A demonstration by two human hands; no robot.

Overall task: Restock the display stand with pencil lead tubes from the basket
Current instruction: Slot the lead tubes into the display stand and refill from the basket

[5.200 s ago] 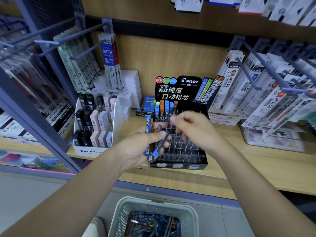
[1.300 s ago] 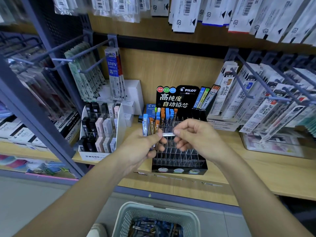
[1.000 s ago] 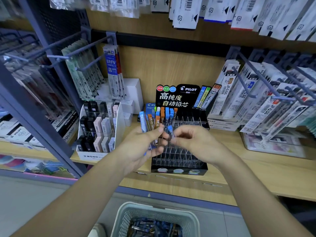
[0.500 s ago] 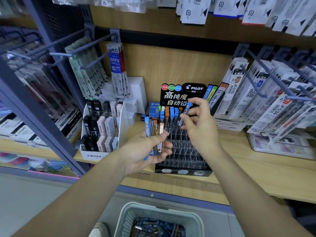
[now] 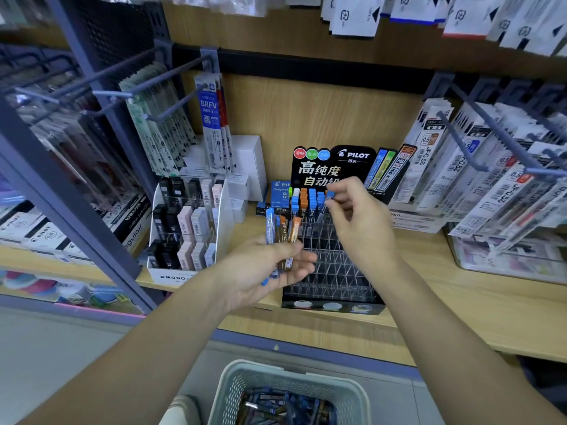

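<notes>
Wooden shelf (image 5: 460, 302) carries the black display stand with clear slots (image 5: 334, 277). Pale perforated plastic basket (image 5: 233, 381) below holds loose lead tubes (image 5: 285, 406). The left hand (image 5: 257, 271) grip holds several blue- and orange-capped tubes (image 5: 283, 231) beside the stand; the right hand (image 5: 359, 222) grip pinches one blue-capped tube (image 5: 324, 208) at its rear row.

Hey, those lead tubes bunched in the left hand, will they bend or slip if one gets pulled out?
Probably stiff: the pencil lead tubes stand straight above the left hand. Likely light, since one hand holds several at once. Smooth plastic may slide; one blue end pokes out below the hand.
</notes>
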